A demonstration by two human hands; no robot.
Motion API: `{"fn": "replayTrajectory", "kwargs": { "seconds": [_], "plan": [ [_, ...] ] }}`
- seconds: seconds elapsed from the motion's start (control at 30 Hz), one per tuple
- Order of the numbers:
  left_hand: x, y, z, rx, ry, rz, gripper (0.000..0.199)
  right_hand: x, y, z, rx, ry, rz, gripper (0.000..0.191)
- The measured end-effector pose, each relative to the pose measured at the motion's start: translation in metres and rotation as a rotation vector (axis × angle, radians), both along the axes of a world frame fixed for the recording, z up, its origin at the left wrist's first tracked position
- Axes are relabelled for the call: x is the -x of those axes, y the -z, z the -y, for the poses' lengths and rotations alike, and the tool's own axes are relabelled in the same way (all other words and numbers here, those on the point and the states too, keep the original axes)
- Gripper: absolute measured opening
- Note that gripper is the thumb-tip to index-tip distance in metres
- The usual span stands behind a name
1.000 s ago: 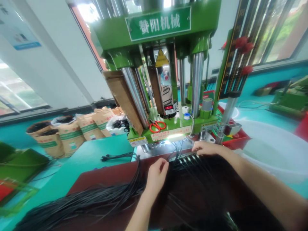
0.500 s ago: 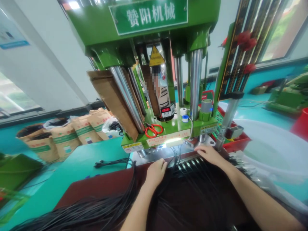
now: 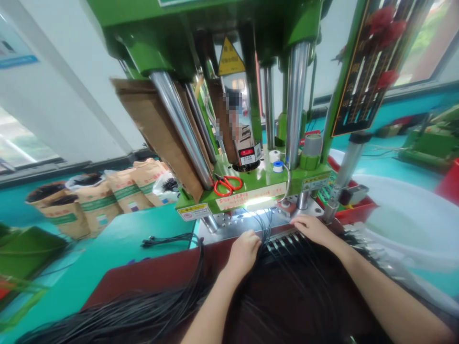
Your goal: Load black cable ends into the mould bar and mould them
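Head view: L hand [image 3: 247, 246], fingers curled in, was right up against the thin dark cables [image 3: 264, 224] that ran to the green press [image 3: 265, 180]; couldn't tell if it gripped any, as the fingertips were mostly hidden. R hand [image 3: 310, 227] was palm down w/ fingers bent, tips at the R end of the row of metal-tipped leads [image 3: 283, 242]; again couldn't tell if they pinched anything or only rested. Row lay approx. between the two hands, along the front of the metal plate [image 3: 234, 225], leads trailing back twd. the wearer.

Brown board [image 3: 150, 277] sat under the forearms, w/ a big black cable bundle [image 3: 118, 313] across its L side; a smaller bunch of cable ends [image 3: 168, 240] lay on the teal table [image 3: 118, 258]. On the press base: orange-handled scissors [image 3: 228, 185], L of the blue-and-white tape roll [image 3: 278, 166]. Red bin [image 3: 360, 210] & lg. white tub [image 3: 405, 229] stood R; paper sacks [image 3: 100, 203], back L.
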State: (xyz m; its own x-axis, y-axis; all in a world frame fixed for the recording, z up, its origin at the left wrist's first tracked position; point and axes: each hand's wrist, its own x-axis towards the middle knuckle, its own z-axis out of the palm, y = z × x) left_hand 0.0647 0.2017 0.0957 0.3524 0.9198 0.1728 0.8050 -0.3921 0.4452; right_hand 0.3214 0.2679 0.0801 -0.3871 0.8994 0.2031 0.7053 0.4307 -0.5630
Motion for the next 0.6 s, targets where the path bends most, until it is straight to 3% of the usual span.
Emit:
{"fn": "replayTrajectory", "kwargs": {
  "seconds": [0.13, 0.3, 0.37, 0.47, 0.6],
  "plan": [
    [-0.001, -0.007, -0.007, 0.074, 0.023, 0.099, 0.024, -0.001, 0.003, -0.002, -0.009, -0.008, 0.007, 0.029],
    [-0.012, -0.010, -0.031, 0.495, -0.178, 0.676, 0.020, 0.001, -0.010, -0.002, -0.061, 0.015, 0.007, 0.027],
    [-0.020, -0.010, -0.041, 0.571, -0.255, 0.804, 0.017, 0.006, -0.019, -0.007, -0.104, 0.043, -0.003, 0.027],
    [-0.031, -0.009, -0.049, 0.619, -0.277, 0.975, 0.024, 0.025, -0.031, -0.028, -0.171, 0.075, -0.043, 0.026],
    [-0.033, -0.010, -0.048, 0.799, -0.177, 1.440, 0.032, 0.067, -0.037, -0.073, -0.228, 0.125, -0.149, 0.022]
  ]
}}
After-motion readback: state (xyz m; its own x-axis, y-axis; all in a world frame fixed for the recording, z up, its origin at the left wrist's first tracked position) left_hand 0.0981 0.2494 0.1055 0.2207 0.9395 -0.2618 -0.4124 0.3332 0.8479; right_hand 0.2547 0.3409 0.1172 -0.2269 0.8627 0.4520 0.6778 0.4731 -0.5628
